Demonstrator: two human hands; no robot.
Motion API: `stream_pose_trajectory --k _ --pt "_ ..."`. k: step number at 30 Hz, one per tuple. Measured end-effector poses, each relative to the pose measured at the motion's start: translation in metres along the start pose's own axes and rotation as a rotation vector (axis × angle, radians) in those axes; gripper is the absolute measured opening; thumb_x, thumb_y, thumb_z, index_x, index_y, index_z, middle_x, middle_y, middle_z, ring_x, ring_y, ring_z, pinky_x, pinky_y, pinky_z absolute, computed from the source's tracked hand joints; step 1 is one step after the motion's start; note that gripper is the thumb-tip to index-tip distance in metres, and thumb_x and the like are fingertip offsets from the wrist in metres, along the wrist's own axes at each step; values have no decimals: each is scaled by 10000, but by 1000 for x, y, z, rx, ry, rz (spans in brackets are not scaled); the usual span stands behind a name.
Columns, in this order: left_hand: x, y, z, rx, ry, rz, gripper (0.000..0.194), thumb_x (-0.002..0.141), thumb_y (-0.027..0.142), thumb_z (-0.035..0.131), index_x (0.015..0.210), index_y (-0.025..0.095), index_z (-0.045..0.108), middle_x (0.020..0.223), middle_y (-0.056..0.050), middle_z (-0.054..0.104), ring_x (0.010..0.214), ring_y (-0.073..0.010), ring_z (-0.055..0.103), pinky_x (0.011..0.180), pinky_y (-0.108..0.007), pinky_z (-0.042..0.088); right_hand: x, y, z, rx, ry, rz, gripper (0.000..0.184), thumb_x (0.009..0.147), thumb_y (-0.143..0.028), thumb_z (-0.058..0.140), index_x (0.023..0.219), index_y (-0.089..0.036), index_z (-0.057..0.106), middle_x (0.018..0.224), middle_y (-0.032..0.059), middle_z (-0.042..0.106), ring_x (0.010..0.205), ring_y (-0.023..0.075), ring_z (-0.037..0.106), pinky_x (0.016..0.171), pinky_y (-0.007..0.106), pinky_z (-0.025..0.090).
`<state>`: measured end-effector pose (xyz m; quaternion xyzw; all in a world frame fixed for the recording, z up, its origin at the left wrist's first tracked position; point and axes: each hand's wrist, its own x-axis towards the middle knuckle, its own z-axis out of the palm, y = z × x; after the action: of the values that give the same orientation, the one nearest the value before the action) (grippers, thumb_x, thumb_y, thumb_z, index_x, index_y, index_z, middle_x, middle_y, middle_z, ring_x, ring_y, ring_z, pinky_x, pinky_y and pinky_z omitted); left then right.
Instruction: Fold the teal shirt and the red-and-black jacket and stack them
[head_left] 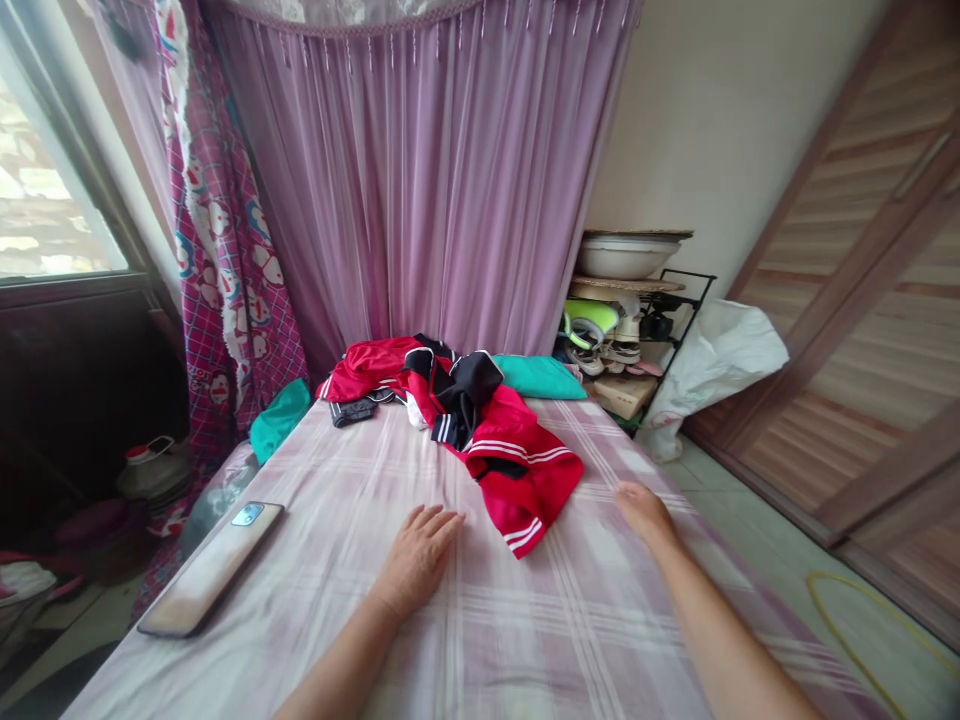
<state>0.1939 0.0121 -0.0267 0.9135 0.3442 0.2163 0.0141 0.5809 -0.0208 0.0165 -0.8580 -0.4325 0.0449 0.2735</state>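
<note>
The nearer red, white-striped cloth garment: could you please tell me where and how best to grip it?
Probably pinch the garment's near striped end, the left hand coming from the near side: that end spreads fairly flat, while its far part bunches with black fabric.

Daylight enters at upper left through the window (56,180); its view is pale, near washed out. The area below it (82,380) sinks to near-black. Bedsheet (337,620) lit softly, shadows faint. Phone (214,575) shows pale sheen. Wide-angle distortion: wardrobe doors (862,350) lean steeply and smear toward the edge. Red clothes (525,450), near centre, fairly crisp.
</note>
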Motion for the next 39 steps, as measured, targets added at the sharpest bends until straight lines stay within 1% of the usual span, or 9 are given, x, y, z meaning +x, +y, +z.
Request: stream_pose_trajectory --k 3,6,12,16,23,31,33,37,39 --pt "0 -1 1 -1 -16 -15 432 972 206 383 1353 249 580 1252 -90 691 1223 -250 577 1101 -502 397 -2 -19 12 39 -30 -35 490 875 -322 475 1310 -136 604 1221 146 694 1081 239 667 890 325 506" --pt "-1 -2 2 -1 -12 -37 402 963 207 406 1308 234 610 1224 -90 704 1188 -248 602 1082 -491 414 -11 -73 25 18 -39 -347 662 875 -447 523 1467 -160 444 1496 160 477 1375 266 440 1097 400 366" --pt "-1 1 -3 -39 2 -107 334 949 206 443 1202 208 661 1167 -88 724 1117 -233 634 1034 -454 446 -27 -161 45 -247 -335 -532 810 754 -545 706 1464 -248 455 1623 170 248 1478 389 199 1140 611 152" --pt "0 2 -5 -65 32 -113 296 952 220 451 1135 201 684 1121 -86 736 1065 -227 650 992 -437 478 -16 -165 51 -301 -435 -416 313 911 -380 553 1141 -209 681 1306 144 642 1288 314 504 1098 558 237" --pt "-3 -14 9 -57 221 -131 318 956 286 457 1189 209 659 1171 -91 722 1118 -253 640 988 -468 506 -26 -154 26 -117 -479 -451 277 969 -297 407 918 -207 664 990 76 762 977 194 669 861 309 428" --pt "-8 -25 4 -225 402 -360 446 987 374 370 1340 178 561 1299 -127 657 1198 -246 615 1014 -458 506 -62 -165 19 655 -1197 -646 267 829 -439 620 787 -181 670 844 39 770 873 188 697 855 310 483" --pt "-7 -21 1 -255 338 -299 442 980 392 388 1329 197 575 1273 -116 674 1176 -245 625 1018 -458 500 -50 -163 26 625 -1065 -650 267 826 -433 619 790 -177 686 848 49 768 866 196 696 822 307 491" --pt "-5 -15 -3 -277 276 -237 428 968 421 432 1300 208 596 1214 -113 703 1123 -251 648 995 -455 506 -18 -139 39 237 -295 -504 225 902 -301 505 877 -209 709 955 70 762 923 205 675 828 302 453" --pt "-4 -13 -3 -284 258 -252 429 963 424 448 1302 204 590 1192 -113 713 1094 -252 661 970 -450 518 -7 -118 42 2 -82 -366 269 913 -285 495 1079 -218 696 1096 95 738 1032 232 652 859 316 433"
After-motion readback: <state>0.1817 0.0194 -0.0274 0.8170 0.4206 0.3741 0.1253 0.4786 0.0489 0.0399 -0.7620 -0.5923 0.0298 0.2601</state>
